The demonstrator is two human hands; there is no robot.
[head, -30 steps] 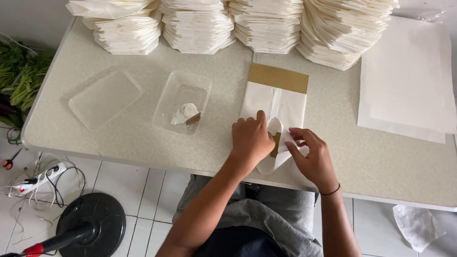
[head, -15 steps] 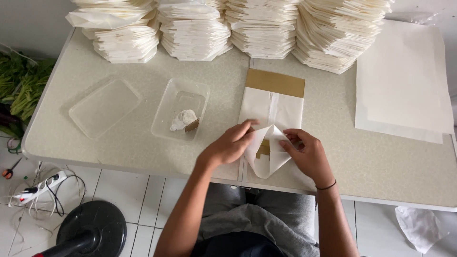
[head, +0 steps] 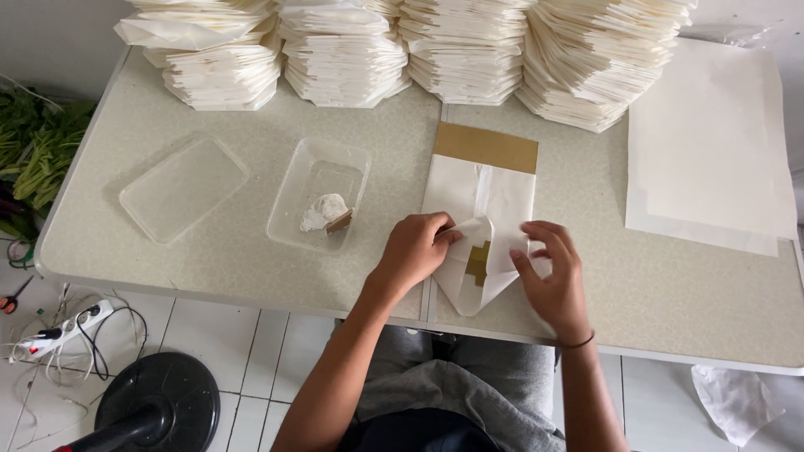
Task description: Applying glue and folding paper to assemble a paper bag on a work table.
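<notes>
Low in the centre of the frame, we see the left hand (head: 414, 251) and right hand (head: 553, 280) pinching the folded-in flaps of a white paper bag with a brown band (head: 484, 219), apparently to crease its end to a point. It lies flat on the speckled table (head: 251, 276), its long axis running up-down, with the point toward the bottom edge.

A white paper bag (head: 481, 226) with a brown band is held flat on the table (head: 251, 276). Its folded bottom flaps are pinched by the left hand (head: 414, 251) and right hand (head: 553, 280). A clear tray (head: 318, 205) containing white paste is seen nearby.
</notes>
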